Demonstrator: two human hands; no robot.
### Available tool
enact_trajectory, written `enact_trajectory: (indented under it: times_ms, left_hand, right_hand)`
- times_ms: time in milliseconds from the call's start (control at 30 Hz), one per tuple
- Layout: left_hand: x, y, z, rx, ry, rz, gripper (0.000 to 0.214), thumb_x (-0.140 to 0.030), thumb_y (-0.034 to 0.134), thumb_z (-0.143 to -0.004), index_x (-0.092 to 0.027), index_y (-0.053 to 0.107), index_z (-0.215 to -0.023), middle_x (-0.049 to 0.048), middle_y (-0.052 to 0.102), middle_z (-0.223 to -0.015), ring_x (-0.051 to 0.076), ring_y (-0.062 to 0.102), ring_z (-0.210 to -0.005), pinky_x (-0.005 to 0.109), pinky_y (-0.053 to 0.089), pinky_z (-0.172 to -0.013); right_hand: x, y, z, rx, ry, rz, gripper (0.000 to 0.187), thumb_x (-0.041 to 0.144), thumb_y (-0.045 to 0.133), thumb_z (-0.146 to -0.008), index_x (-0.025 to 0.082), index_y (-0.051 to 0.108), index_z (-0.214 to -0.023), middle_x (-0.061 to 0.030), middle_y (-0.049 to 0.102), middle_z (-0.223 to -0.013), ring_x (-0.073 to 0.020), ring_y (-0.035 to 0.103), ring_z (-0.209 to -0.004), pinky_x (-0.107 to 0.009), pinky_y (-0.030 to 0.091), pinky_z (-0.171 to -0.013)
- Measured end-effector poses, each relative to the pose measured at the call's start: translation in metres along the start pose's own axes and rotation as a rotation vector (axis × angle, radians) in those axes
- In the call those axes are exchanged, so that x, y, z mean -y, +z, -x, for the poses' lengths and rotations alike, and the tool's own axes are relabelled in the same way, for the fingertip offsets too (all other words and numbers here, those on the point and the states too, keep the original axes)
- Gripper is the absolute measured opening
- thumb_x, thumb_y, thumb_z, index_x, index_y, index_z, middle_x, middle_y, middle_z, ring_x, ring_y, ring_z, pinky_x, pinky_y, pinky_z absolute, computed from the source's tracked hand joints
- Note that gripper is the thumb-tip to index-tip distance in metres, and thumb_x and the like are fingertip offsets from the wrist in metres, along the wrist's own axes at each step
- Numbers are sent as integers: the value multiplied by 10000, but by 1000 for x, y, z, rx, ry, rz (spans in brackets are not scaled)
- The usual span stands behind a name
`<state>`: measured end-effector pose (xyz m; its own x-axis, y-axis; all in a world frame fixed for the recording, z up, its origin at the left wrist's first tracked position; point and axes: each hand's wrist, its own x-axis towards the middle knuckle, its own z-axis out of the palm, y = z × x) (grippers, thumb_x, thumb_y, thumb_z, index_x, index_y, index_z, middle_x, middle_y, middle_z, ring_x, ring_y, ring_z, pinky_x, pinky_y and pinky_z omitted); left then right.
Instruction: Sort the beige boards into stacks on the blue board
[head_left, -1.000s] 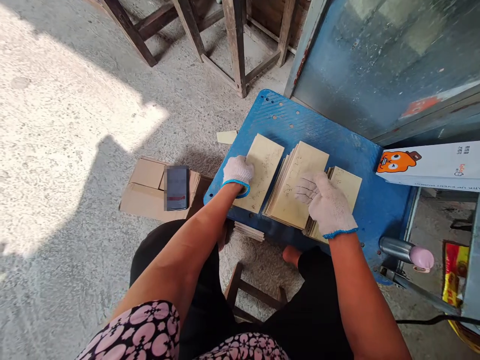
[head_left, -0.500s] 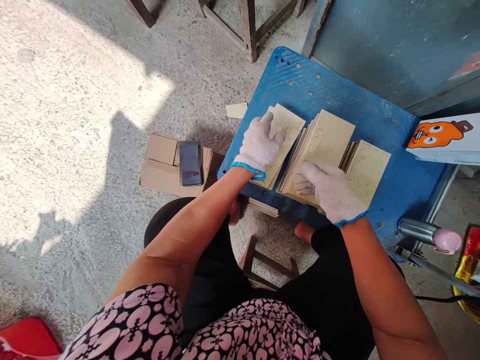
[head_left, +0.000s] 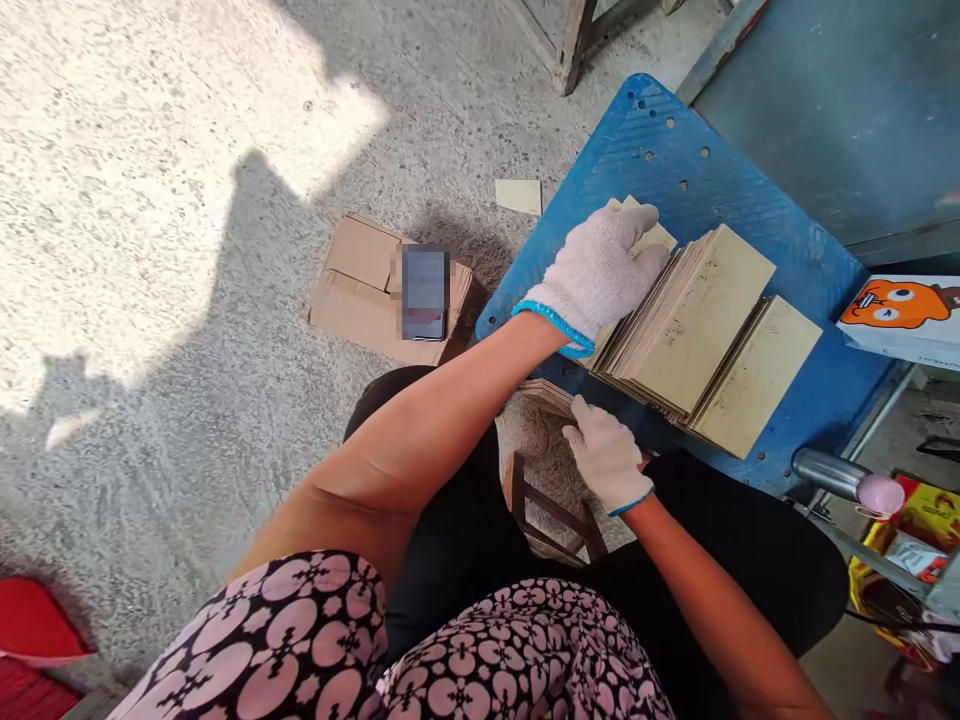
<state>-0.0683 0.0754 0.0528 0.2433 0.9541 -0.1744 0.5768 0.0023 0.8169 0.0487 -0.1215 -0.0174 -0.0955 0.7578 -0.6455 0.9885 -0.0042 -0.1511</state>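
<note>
My left hand [head_left: 600, 265], in a white knit glove with a blue cuff, lies over the left stack of thin wooden boards [head_left: 656, 238], thumb and forefinger apart. It covers most of that stack. Beside it stand a thicker middle stack of boards [head_left: 709, 315] and a right stack [head_left: 765, 375], all on the blue table [head_left: 742, 180]. Below the table's near edge is my gloved right hand [head_left: 609, 455], its visible fingers stretched out. Its fingertips are close to another pile of boards [head_left: 549, 396] under the edge; whether they touch it I cannot tell.
A phone [head_left: 425, 290] rests on a flattened-looking cardboard box [head_left: 352, 290] on the floor, left of the table. One loose board [head_left: 518, 196] lies on the concrete. At the table's right are a printed box [head_left: 900, 310] and a metal cylinder with a pink end [head_left: 847, 480].
My right hand has left the middle stack and dropped below the table edge. The left stack now sits closer to the middle one, with my left hand over it. The view has shifted.
</note>
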Motion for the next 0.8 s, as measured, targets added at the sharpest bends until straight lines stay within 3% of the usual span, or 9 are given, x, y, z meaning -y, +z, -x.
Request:
enact_trajectory:
  times_ms: [133, 333, 633, 800]
  left_hand:
    - [-1, -6, 2, 29, 18, -19, 413, -290, 542, -946, -188, 669, -1325, 89, 703, -1278, 216, 641, -1188, 352, 491, -1073]
    - [-3, -7, 1, 47, 52, -45, 389, -271, 537, -946, -179, 689, -1292, 84, 713, -1277, 229, 650, -1163, 345, 504, -1031]
    - [-4, 1, -2, 85, 31, -23, 392, -292, 543, -926, -234, 699, -1280, 47, 707, -1283, 272, 634, -1211, 376, 489, -1050]
    - [-3, 3, 0, 55, 79, -17, 385, -254, 521, -939, -109, 712, -1240, 129, 720, -1219, 278, 645, -1184, 401, 502, -1037]
  right_hand:
    - [18, 34, 1, -110, -46, 122, 539, 230, 579, -941, 131, 504, -1466, -189, 601, -1394, -300, 562, -1253, -384, 468, -1006]
    - [13, 65, -4, -216, -38, 198, 630, 227, 648, -880, 49, 489, -1463, -262, 460, -1528, -396, 417, -1404, -536, 288, -1175]
    - [14, 74, 1, -267, -41, 193, 639, 270, 662, -866, 58, 507, -1449, -258, 473, -1524, -420, 400, -1404, -600, 216, -1188]
    - [17, 76, 7, -283, -115, 166, 472, 227, 586, -926, 75, 587, -1372, -228, 563, -1434, -380, 462, -1355, -573, 281, -1172]
